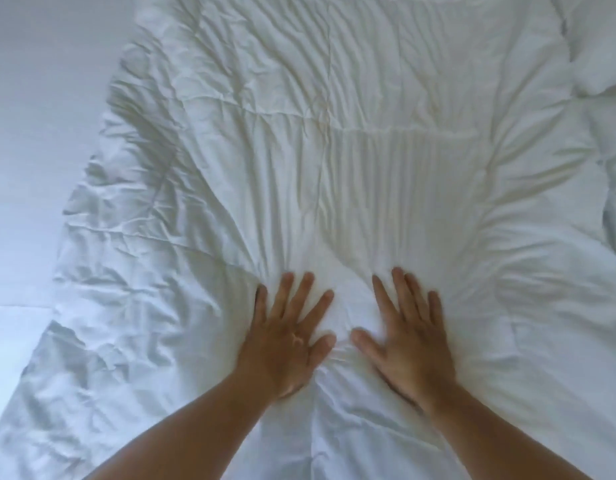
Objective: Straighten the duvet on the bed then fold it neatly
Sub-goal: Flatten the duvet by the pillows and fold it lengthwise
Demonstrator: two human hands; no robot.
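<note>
A white quilted duvet lies spread over the bed and fills most of the view. It is creased, with long wrinkles running away from me through its middle. My left hand lies flat on the duvet near the lower centre, fingers spread and straight. My right hand presses flat beside it, fingers spread too, a small gap of fabric between the two. Both forearms reach in from the bottom edge. The duvet's left edge runs diagonally from top centre to bottom left.
The smooth white bed sheet shows bare to the left of the duvet. At the right edge a bunched, puffy part of white bedding rises above the flat surface.
</note>
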